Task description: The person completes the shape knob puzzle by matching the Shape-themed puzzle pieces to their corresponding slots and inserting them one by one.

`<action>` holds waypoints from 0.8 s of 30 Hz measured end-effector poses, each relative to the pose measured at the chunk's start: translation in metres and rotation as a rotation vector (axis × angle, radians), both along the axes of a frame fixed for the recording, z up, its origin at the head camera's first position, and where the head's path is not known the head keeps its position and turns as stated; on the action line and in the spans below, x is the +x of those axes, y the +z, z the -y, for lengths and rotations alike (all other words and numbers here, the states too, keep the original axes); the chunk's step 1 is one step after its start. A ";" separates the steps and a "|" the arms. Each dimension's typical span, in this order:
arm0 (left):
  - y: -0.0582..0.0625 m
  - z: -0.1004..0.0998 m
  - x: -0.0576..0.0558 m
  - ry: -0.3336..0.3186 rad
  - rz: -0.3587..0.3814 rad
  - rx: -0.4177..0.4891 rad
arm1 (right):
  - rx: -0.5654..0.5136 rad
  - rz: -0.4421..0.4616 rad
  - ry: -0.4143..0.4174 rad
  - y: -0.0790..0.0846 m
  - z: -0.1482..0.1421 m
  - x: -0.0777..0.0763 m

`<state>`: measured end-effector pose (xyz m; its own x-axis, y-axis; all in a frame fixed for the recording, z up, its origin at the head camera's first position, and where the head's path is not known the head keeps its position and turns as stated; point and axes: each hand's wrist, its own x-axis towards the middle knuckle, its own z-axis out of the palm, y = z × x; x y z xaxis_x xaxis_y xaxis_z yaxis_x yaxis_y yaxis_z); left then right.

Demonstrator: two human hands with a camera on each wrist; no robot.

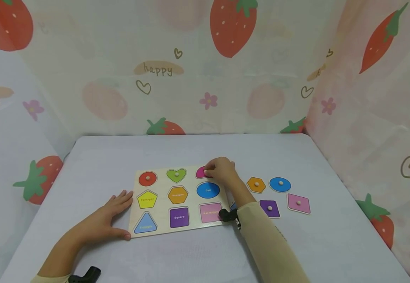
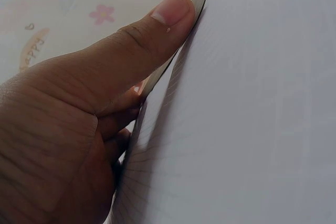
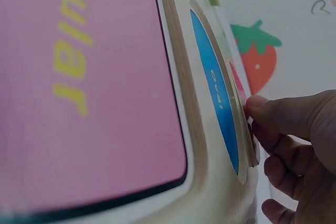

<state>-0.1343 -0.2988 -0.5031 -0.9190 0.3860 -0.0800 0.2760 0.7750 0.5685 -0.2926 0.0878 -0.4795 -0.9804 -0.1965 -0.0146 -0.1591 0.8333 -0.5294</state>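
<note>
A pale wooden puzzle board (image 1: 161, 204) lies on the table. My left hand (image 1: 107, 216) is spread at its left side, with straight fingers and thumb touching the edge. My right hand (image 1: 222, 169) pinches a magenta knobbed puzzle piece (image 1: 200, 172) between thumb and fingers at the board's top right slot; the fingers hide part of it. A knobbed red circle (image 1: 147, 179) and green heart (image 1: 176, 175) sit in the top row. Below them are printed recesses, among them a blue oval (image 3: 215, 87) and a pink rectangle (image 3: 121, 103).
Right of the board lie loose knobbed pieces: an orange hexagon (image 1: 256, 185), a blue oval piece (image 1: 280, 184), a purple square (image 1: 269, 208) and a pink rectangle piece (image 1: 299, 203). A blue piece (image 1: 233, 206) is mostly hidden behind my right forearm. Strawberry-print curtains (image 1: 205, 74) surround the white table (image 1: 191, 259).
</note>
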 end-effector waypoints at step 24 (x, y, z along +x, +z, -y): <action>-0.004 0.000 -0.002 0.010 0.009 -0.013 | -0.024 0.090 -0.004 0.017 -0.005 0.012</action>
